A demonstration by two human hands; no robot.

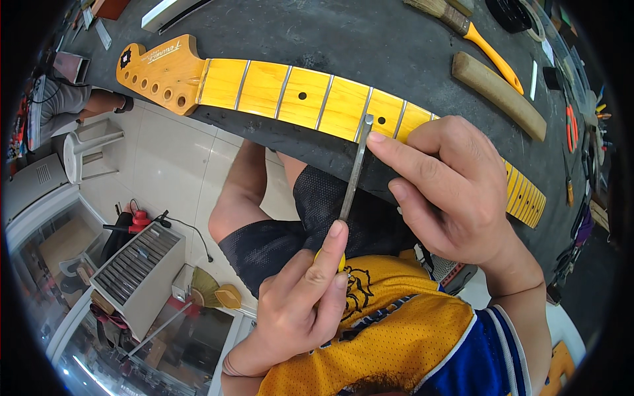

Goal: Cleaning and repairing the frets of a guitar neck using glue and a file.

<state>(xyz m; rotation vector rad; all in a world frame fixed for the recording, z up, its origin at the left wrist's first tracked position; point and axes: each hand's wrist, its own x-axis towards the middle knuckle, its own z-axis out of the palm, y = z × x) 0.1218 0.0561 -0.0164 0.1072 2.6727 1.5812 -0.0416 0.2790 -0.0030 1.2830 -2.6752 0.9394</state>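
A guitar neck (257,86) with a glossy yellow maple fingerboard lies across the dark bench, its headstock (158,72) at the far left. Below it, my left hand (297,297) is closed round the yellow handle (342,263) of a slim metal file (355,175), index finger stretched along the shaft. The file's tip rests at the fingerboard's near edge, beside a fret. My right hand (456,185) lies over the neck, covering part of its frets. Its index fingertip touches the file near the tip; the thumb is apart, the other fingers bent.
A brush with a yellow handle (492,56) and a curved wooden block (498,96) lie on the bench (370,39) beyond the neck. Red-handled pliers (571,125) are at far right. Lower left stand a white stool (86,155) and a slotted box (142,277). Another person (72,102) is at upper left.
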